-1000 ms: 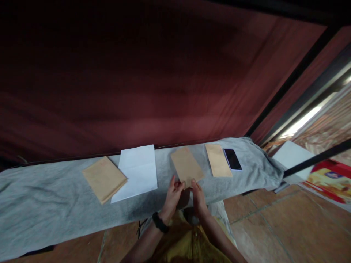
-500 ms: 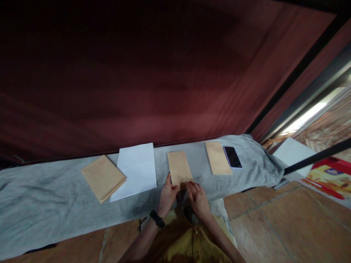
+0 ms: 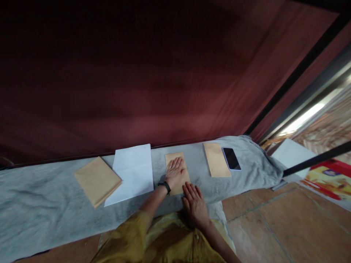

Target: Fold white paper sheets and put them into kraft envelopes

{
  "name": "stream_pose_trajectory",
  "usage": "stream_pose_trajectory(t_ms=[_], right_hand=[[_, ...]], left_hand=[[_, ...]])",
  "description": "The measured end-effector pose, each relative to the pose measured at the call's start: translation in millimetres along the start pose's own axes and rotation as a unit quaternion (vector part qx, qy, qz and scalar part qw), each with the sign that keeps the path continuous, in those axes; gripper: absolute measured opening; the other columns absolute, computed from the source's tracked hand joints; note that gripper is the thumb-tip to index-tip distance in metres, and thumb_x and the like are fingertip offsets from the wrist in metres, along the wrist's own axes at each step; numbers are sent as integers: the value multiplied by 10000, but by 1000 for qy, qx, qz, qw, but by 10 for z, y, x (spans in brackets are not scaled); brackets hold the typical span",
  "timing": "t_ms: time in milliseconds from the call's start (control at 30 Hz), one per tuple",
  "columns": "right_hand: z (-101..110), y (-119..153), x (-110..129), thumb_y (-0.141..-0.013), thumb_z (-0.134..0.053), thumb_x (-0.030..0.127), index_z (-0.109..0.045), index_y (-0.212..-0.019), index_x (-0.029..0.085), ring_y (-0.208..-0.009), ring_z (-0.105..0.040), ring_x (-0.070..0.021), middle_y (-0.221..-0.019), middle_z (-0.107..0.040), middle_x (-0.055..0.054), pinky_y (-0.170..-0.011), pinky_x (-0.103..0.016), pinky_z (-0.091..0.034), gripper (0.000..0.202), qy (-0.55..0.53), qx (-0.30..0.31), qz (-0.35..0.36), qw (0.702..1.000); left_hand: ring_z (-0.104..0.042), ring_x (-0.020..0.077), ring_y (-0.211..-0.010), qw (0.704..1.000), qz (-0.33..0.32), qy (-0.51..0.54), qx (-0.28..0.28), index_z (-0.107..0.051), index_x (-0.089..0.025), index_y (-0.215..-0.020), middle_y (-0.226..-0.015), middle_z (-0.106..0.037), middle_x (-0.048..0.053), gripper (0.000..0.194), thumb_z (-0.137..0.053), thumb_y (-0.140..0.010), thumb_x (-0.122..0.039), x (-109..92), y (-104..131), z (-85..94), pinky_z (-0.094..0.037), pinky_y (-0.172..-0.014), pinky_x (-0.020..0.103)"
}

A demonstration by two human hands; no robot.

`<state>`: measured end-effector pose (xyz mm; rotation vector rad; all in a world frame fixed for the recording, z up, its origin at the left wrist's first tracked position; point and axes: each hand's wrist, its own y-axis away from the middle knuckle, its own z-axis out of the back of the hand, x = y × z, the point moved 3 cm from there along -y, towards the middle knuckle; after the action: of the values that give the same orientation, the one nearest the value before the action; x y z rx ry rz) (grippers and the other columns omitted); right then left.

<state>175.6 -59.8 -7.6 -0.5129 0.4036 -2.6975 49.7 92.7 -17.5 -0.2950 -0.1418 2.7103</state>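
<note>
A brown paper envelope (image 3: pixel 178 188) lies flat on the grey cloth in front of me. My left hand (image 3: pixel 174 171), with a dark band at the wrist, rests palm down across its middle, fingers stretched out, hiding part of it. At the envelope's near right corner, my right hand (image 3: pixel 195 203) lies flat with its fingers extended. Neither hand grips anything. To the left, a stack of brown envelopes (image 3: pixel 98 179) overlaps some white paper (image 3: pixel 134 170). On the right lies a single brown envelope (image 3: pixel 217 160), set apart from the one under my hand.
A phone (image 3: pixel 231 159) lies just right of the single envelope. The grey cloth (image 3: pixel 41 208) covers a long narrow surface against a dark red backdrop (image 3: pixel 142 102). Off the right end are a black bar (image 3: pixel 318 159) and a red and yellow box (image 3: pixel 331 175).
My left hand has moved from the envelope's near left edge up onto its middle and flattened. My right hand has shifted slightly nearer me, fingers straightened. Both hands have let go of the envelope's near end.
</note>
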Motion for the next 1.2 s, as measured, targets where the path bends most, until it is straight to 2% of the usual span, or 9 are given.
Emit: stream_pose_trajectory(t_ms=[133,267,367,600,700,900,1067,1200], right_hand=[[-3,1,-5,-1045,-411,316,-401,-1524,251,-1426,-429,-196,-1532,-482,-46,-1197,-419,-293,484,8,1,0,1000],[-23,5,-15,-1044,-413,317,-409,-1520,242,-1418,-438,-194,-1520,-500,-48,-1205,-411,-275,482,9,-2,5,1000],[-50,22,-30,-1041,-409,321,-427,-1507,215,-1414,-441,-199,-1502,-522,-71,-1208,-415,-276,478,2,-12,5,1000],[-113,70,-66,-1035,-354,288,-506,-1403,182,-1400,-448,-229,-1473,-536,-121,-1185,-471,-303,412,-32,-29,-8,999],[-118,73,-72,-1031,-330,262,-510,-1374,182,-1378,-465,-222,-1421,-568,-124,-1174,-469,-318,395,-53,-40,-22,998],[-85,53,-100,-1041,-306,268,-523,-1356,213,-1351,-480,-206,-1378,-591,-96,-1156,-444,-354,386,-100,-32,-41,994],[-94,-149,-141,-1063,-269,277,-506,-1415,214,-1394,-447,-190,-1427,-581,-79,-1179,-454,-319,430,-97,8,-18,995],[-224,-490,-134,-1058,-318,325,-482,-1461,214,-1434,-407,-208,-1513,-506,-88,-1182,-474,-310,449,-53,54,41,996]], left_hand=[[-251,219,-1515,1000,0,-18,8,-318,-155,-1553,-1608,-359,91,599,-277,-1014,-414,82,-297,-23,-158,-1247,446],[-242,213,-1519,1000,-16,-24,-1,-292,-176,-1566,-1601,-373,89,596,-258,-1020,-413,82,-309,-33,-143,-1249,449],[-275,197,-1506,998,-64,-16,-1,-296,-178,-1563,-1605,-366,83,580,-272,-1021,-384,33,-141,-36,-144,-1254,427],[-274,203,-1507,991,-131,2,-14,-293,-142,-1557,-1608,-356,102,564,-310,-1030,-344,-146,454,-17,-189,-1247,435],[-289,200,-1500,990,-142,2,-17,-287,-154,-1561,-1604,-363,103,557,-317,-1033,-329,-226,650,40,-199,-1243,436],[-261,213,-1510,982,-186,-2,23,-330,-146,-1541,-1621,-329,104,568,-362,-1024,-379,-330,1080,209,-193,-1238,413],[-306,231,-1493,979,-201,10,28,-404,-138,-1495,-1566,-424,124,571,-430,-1005,-431,-361,1414,218,-220,-1231,430],[-399,250,-1443,984,-175,24,19,-504,-139,-1412,-1473,-537,140,531,-472,-988,-457,-374,1476,166,-273,-1213,453]])
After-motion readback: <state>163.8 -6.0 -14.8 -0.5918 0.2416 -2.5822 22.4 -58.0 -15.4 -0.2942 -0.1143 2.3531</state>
